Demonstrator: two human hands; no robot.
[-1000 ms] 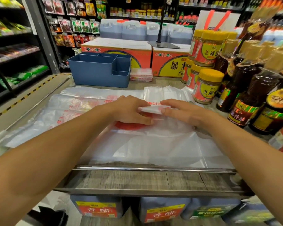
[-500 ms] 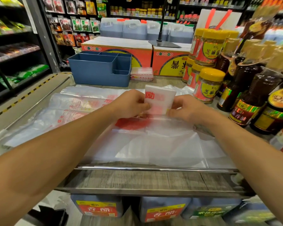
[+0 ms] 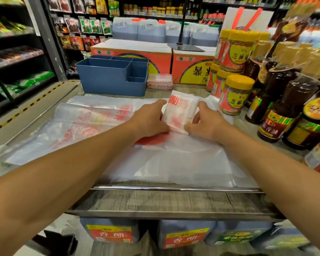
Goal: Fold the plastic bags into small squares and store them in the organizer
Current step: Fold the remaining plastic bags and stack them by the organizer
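Translucent plastic, the folded bag [image 3: 181, 111] is being pinched by the left hand [image 3: 150, 121] and right hand [image 3: 204, 122] over the flat bags [image 3: 92, 122], needing firm creasing before reaching the far-left blue organizer [image 3: 112, 76].

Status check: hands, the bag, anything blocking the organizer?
Left grip and right grip pinch folded bag. Blue organizer beyond, path open.
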